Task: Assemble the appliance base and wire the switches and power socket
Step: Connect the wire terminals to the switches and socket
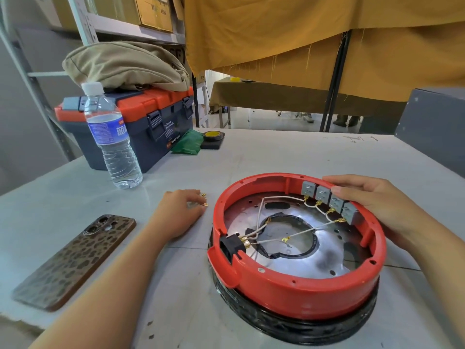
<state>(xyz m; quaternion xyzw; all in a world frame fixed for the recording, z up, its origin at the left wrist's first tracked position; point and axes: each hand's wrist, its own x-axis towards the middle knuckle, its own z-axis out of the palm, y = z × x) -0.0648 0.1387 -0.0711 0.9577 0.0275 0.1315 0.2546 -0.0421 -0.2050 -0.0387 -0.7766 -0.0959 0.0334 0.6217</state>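
The red round appliance base (297,290) lies on the white table, sitting on a black ring. Inside it is a shiny metal plate (297,258). Several grey switches (329,200) line its far right wall, linked by white wires (302,231) with brass terminals. A black power socket (230,245) sits in the left wall with wires attached. My right hand (377,205) rests on the far right rim, thumb on top of the switches. My left hand (180,212) lies on the table left of the base, fingertips at small loose brass terminals (204,200).
A phone (75,260) in a patterned case lies at the left front. A water bottle (110,137) stands behind it, in front of an orange-and-navy toolbox (141,122) topped with a beige bag. A green bag (187,143) and black tape roll (213,136) lie beside the toolbox.
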